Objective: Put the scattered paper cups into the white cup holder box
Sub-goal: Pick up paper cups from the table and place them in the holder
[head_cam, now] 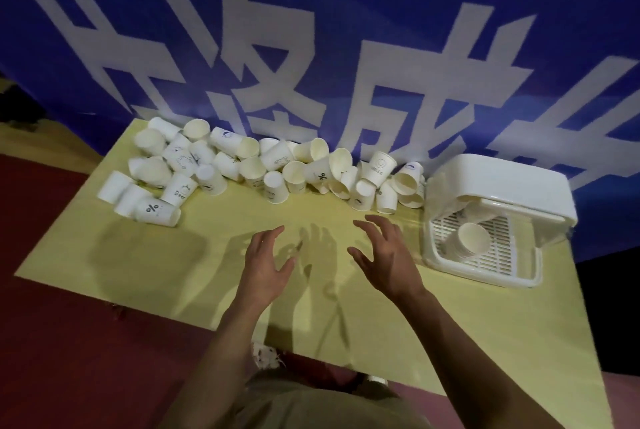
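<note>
Several white paper cups (pixel 277 165) lie scattered in a long heap along the far edge of the yellow table (pixel 173 272), most on their sides. The white cup holder box (pixel 485 266) stands at the right with its lid (pixel 502 182) raised; a stack of cups (pixel 469 241) lies on its slotted tray. My left hand (pixel 266 266) and my right hand (pixel 384 255) hover over the middle of the table, fingers spread, holding nothing. Both are a short way in front of the heap and touch no cup.
A blue banner (pixel 346 30) with large white characters hangs right behind the cups. The table's left and near edges drop to a dark red floor (pixel 69 342). A shoe (pixel 266 356) shows under the near edge.
</note>
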